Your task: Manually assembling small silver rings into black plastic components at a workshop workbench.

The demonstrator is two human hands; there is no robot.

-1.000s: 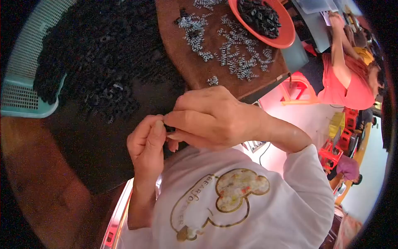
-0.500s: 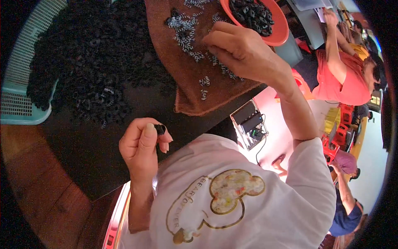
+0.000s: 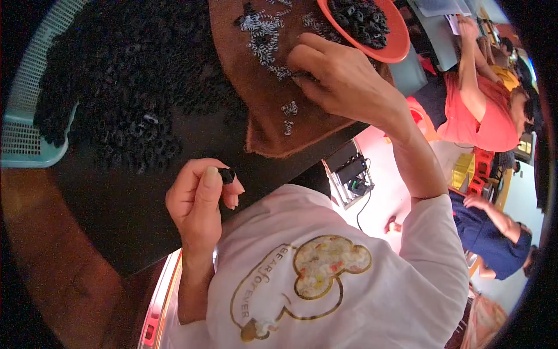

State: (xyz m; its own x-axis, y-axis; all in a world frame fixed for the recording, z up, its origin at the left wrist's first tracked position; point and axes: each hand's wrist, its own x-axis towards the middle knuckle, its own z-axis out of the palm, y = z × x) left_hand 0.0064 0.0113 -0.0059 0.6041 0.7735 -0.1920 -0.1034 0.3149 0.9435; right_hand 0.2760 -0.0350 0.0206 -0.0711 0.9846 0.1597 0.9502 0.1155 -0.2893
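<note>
Between its thumb and bent fingers, my left hand [image 3: 196,203] grips a small black plastic part [image 3: 226,174] above the dark table. My right hand [image 3: 346,78] is over the brown cloth [image 3: 273,142] with thumb and fingers pinched together. What the pinch holds, if anything, is too small to make out. Small silvery coil springs [image 3: 263,39] lie scattered on the cloth, close to the right fingertips. A few more springs [image 3: 289,109] lie nearer me on it.
A big heap of black parts [image 3: 133,64] spreads from a teal basket [image 3: 55,154] over the dark table [image 3: 122,232] at left. An orange-red bowl [image 3: 398,43] of black parts stands beyond my right hand. A person in red [image 3: 479,110] and another in dark blue [image 3: 488,230] are at right.
My right hand has shifted slightly to the right and nearer, still pinched over the springs. My left hand keeps its grip on the black part. At far right, the dark-blue-clad person has moved.
</note>
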